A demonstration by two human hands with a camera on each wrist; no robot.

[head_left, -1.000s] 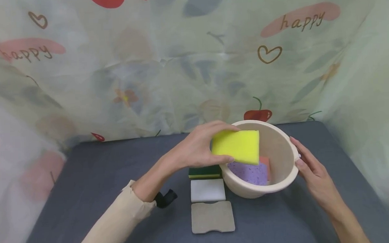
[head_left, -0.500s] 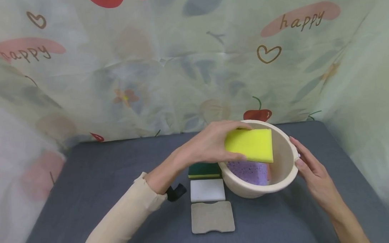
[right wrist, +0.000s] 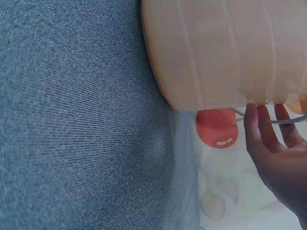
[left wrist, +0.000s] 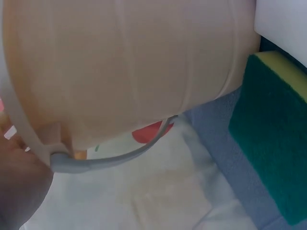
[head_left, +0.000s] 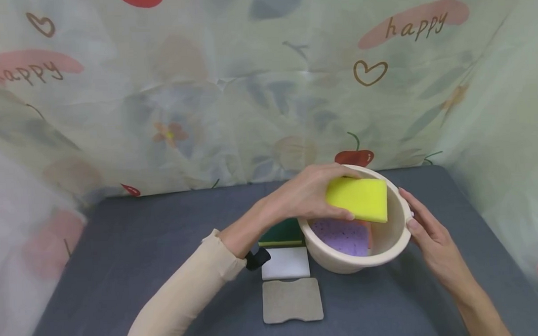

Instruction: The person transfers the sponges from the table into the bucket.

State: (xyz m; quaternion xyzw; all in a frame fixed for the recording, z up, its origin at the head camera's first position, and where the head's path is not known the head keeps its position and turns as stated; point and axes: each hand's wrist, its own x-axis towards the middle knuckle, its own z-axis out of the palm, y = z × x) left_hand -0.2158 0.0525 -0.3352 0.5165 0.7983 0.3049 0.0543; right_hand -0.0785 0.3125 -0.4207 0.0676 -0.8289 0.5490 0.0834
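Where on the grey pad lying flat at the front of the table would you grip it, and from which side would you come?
Grip the grey pad across its two long edges, coming straight down from above. It lies flat on the table with its near edge free. The white sponge sits close behind it, so pinching front to back looks more awkward than pinching left to right.

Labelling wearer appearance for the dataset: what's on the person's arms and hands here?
The left arm wears a long, close-fitting beige sleeve that ends at the wrist, with a black strap beside the cuff. The left hand is bare. The right hand and its forearm are bare, no sleeve in view. No gloves; rings or nail polish cannot be made out.
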